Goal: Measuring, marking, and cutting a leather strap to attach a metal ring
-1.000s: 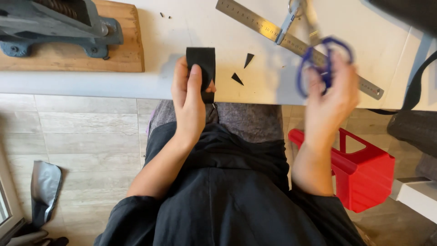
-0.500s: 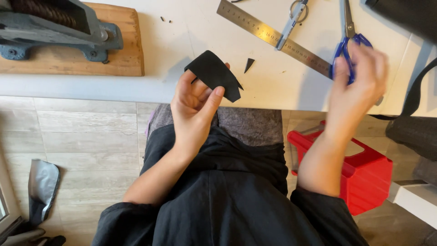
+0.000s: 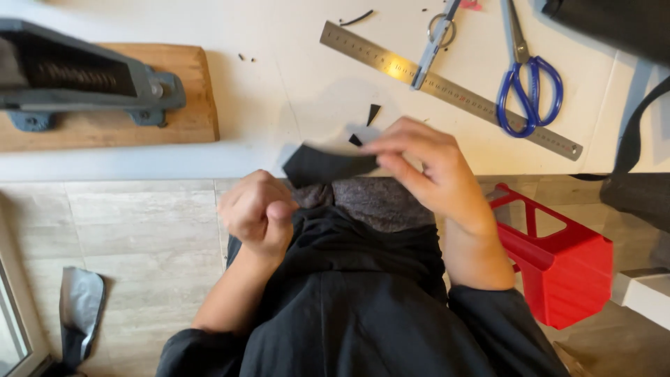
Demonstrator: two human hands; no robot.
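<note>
At the table edge, right hand (image 3: 426,171) fingers (image 3: 391,143) pinch black strip (image 3: 324,166)

The gray press (image 3: 77,77) is cut off at the left edge, and both hands are motion-blurred.

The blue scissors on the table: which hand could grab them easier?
Probably the right hand. It is on the same side as the blue scissors, though it pinches the black piece. The left hand is curled over the lap, farther off.
</note>
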